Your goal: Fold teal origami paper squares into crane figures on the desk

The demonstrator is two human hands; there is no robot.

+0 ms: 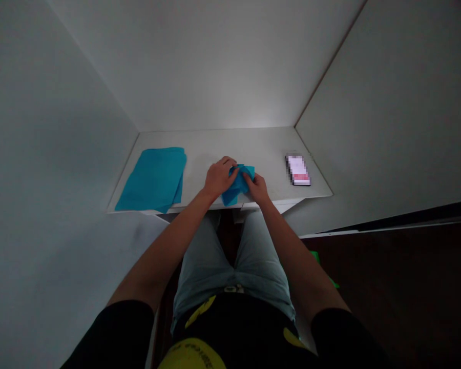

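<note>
Your left hand (216,178) and right hand (258,189) both pinch the crumpled blue cloth (240,184), angled in toward each other, the right one's underside hidden. The cloth is at the bench's (253,146) six o'clock edge. From it, overlapping blue sheets (151,179) lie at nine o'clock; a phone (298,170), screen pixelated, at three. At four, your right forearm (297,251) partly covers a green thing (315,255), hard to identify.

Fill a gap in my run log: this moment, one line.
left hand: holds bunched blue sheet | right hand: same sheet | at left: flat blue sheets | at right: phone
</note>
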